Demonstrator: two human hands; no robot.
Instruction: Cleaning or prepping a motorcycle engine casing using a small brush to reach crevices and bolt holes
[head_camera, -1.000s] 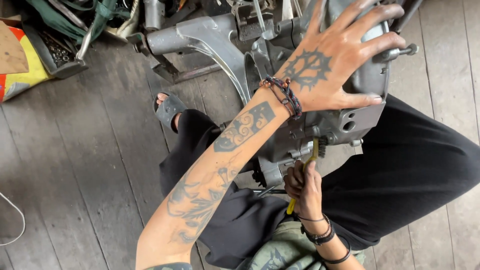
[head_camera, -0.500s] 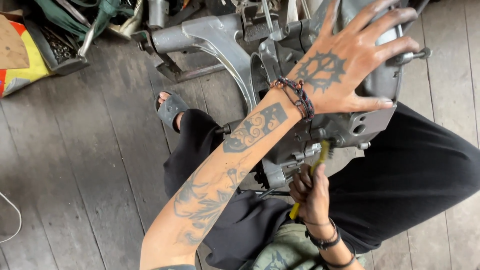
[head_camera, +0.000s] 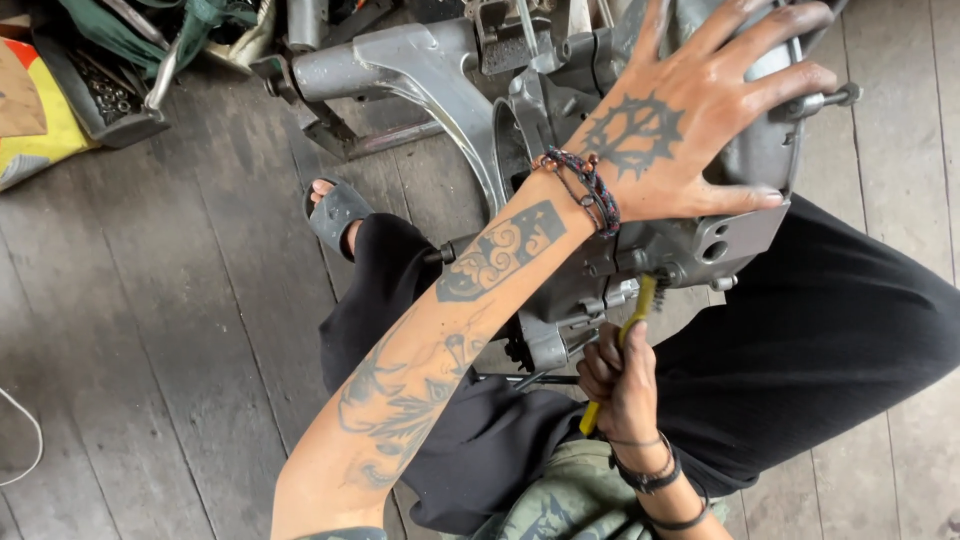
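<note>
Grey metal engine casing (head_camera: 600, 260) sits across the person's lap, over black trousers (head_camera: 830, 350), its far end running out to a long cast arm (head_camera: 400, 65) that lies on the plank floor (head_camera: 150, 330).

Left hand (head_camera: 690, 140) lies flat on top of the casing, fingers (head_camera: 760, 40) spread wide and extended, palm pressing down; nothing clasped in it. Thumb points out along the casing's near edge, just above a pair of round bores in the metal. Beyond the fingertips a short metal stud (head_camera: 825, 100) pokes out of the casing. A beaded cord bracelet (head_camera: 585, 185) circles the wrist.

Right hand (head_camera: 620, 385) is below the casing, fingers curled tight round the yellow handle of a small brush (head_camera: 625, 340). The brush head is just past the knuckles, touching the casing's underside near its bolts. Dark bands circle that wrist.

Further from the hands: a foot in a grey sandal (head_camera: 335, 215) on the boards, beyond the left forearm. Well away from both hands, at the upper left, a heap of tools and green fabric (head_camera: 150, 40) beside a yellow bag (head_camera: 35, 125). A thin white cable (head_camera: 25, 450) loops at the left edge.
</note>
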